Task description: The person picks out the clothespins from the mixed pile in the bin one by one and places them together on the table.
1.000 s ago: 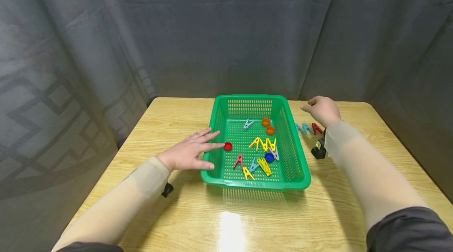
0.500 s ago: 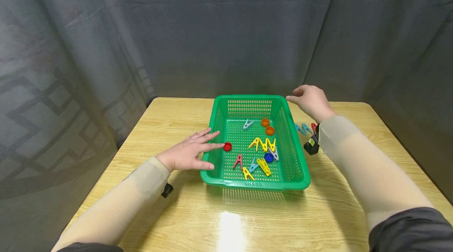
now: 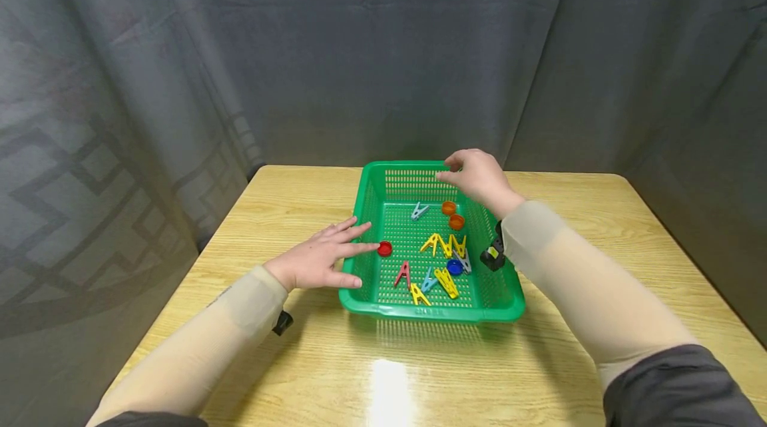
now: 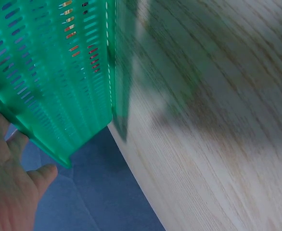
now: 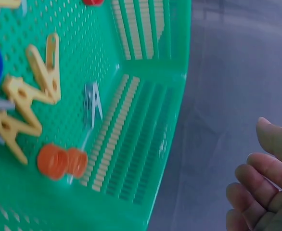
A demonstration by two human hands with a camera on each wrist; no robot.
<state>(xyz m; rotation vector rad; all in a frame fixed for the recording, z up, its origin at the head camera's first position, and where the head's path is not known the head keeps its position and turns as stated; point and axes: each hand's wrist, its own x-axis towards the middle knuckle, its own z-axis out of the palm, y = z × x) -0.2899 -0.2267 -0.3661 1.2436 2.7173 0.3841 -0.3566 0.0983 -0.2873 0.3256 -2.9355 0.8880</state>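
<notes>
Overhead glare, blurred wrist views

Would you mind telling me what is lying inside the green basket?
In the basket: several clothespins, mostly yellow, two orange caps, a red cap and a blue cap. The right forearm covers part of the right wall.

The green basket (image 3: 500, 260) is walled on all four sides, so its inside is reached only from above. Its floor is crowded near the front by yellow pegs (image 3: 446, 245) and a blue cap (image 3: 455, 267); bare mesh is left at the back left corner. The left rim is blocked by the left hand (image 3: 317, 260). Wide bare table (image 3: 299, 194) is left around the basket.
</notes>
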